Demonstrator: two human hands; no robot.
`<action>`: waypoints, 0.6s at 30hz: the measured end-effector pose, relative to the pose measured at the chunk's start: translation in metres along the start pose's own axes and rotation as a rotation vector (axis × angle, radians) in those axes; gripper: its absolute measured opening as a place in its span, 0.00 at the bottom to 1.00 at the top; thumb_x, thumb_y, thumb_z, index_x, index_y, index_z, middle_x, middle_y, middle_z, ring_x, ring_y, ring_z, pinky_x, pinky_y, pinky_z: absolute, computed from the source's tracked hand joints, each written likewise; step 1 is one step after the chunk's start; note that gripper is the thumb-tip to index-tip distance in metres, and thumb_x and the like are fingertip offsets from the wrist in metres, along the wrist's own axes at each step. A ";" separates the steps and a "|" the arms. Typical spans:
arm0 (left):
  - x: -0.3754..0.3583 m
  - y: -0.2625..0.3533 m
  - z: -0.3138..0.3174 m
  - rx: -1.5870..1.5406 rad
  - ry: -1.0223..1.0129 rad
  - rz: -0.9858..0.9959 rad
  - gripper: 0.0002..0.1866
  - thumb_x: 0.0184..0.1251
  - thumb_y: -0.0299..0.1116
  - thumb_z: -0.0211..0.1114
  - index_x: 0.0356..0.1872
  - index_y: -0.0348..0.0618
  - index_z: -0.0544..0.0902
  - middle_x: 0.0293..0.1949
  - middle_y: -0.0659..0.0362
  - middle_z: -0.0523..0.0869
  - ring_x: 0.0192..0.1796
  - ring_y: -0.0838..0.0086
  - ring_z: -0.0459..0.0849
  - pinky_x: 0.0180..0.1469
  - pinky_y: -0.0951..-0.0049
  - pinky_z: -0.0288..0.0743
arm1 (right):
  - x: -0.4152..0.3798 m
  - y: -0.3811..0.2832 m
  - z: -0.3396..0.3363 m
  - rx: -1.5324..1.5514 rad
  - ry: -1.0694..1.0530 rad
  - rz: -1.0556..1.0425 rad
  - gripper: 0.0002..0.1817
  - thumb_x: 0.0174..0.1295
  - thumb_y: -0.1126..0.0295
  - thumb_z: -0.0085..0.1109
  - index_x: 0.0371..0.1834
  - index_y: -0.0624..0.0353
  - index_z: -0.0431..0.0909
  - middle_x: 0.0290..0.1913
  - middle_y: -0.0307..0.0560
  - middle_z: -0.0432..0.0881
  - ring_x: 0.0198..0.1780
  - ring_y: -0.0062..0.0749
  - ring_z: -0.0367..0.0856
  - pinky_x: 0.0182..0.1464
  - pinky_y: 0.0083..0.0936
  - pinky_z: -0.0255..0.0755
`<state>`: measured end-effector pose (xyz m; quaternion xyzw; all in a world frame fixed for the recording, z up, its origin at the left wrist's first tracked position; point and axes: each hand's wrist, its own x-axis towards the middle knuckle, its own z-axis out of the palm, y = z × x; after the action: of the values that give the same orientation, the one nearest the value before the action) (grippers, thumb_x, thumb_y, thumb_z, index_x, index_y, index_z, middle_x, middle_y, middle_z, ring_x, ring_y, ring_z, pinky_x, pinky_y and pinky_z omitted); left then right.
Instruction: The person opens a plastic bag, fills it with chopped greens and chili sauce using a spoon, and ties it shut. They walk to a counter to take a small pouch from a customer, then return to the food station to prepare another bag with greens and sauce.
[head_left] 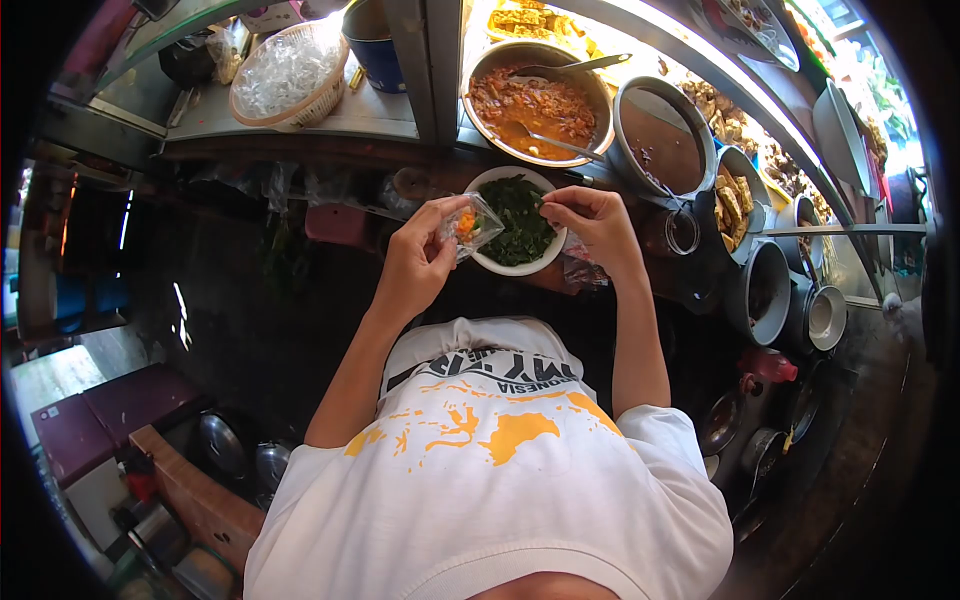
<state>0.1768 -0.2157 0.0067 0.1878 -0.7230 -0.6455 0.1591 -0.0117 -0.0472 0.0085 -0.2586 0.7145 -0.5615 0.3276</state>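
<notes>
My left hand (418,246) is closed around a small clear plastic bag (484,231), its opening facing right. Orange and green bits of food (466,222) show inside it. Below the bag, a white bowl (522,270) holds chopped green leaves (518,212). My right hand (594,226) is over the bowl's right rim, thumb and fingers pinched together. Whatever lies between those fingertips is too small to make out.
Beyond the bowl stands a large pan of red-orange stew (535,105) with two spoons. A pot of brown sauce (660,135) and more food bowls line the right. A basket of plastic bags (290,75) sits at upper left, beside a metal post (424,75).
</notes>
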 end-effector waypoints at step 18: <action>0.007 0.006 0.014 0.013 -0.014 0.116 0.27 0.56 0.13 0.56 0.60 0.41 0.78 0.54 0.58 0.81 0.31 0.84 0.74 0.32 0.83 0.70 | -0.021 -0.052 0.053 -0.406 0.081 -0.564 0.05 0.56 0.78 0.65 0.36 0.61 0.81 0.34 0.47 0.77 0.37 0.42 0.80 0.40 0.34 0.74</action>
<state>0.1634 -0.2059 0.0105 0.1419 -0.7379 -0.6318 0.1901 0.0423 -0.0778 0.0540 -0.4831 0.7244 -0.4863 0.0728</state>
